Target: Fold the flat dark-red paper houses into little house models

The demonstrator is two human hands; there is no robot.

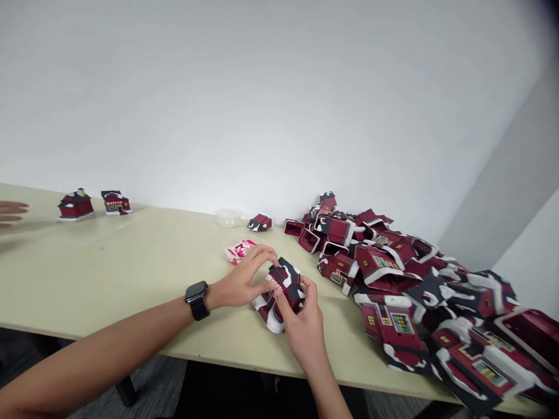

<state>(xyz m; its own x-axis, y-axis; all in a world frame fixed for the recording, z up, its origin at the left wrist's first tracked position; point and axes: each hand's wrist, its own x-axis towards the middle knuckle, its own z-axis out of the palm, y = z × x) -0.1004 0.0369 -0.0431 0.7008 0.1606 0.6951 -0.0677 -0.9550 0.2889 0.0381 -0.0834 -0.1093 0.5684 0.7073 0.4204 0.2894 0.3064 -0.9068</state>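
A small dark-red model house [289,281] with a dark, snow-patched roof is tilted just over the near edge of the table. My right hand [305,326] wraps its right side, the thumb lying across the front. From the left, my left hand [244,284] grips the same house, its thumb at the striped pink-and-white awning [273,283] and its fingers by the roof. Whatever small part may be under the thumbs is hidden. Just behind my left hand sits a clear tub [227,256] of pink-and-white pieces [241,249].
A large heap of similar houses [388,267] covers the table's right side. Toward the wall are a clear bowl [228,217] and a house on its side [260,222]. Two houses [75,206] stand far left, near another person's hand [12,213]. The table [144,267] meets the wall.
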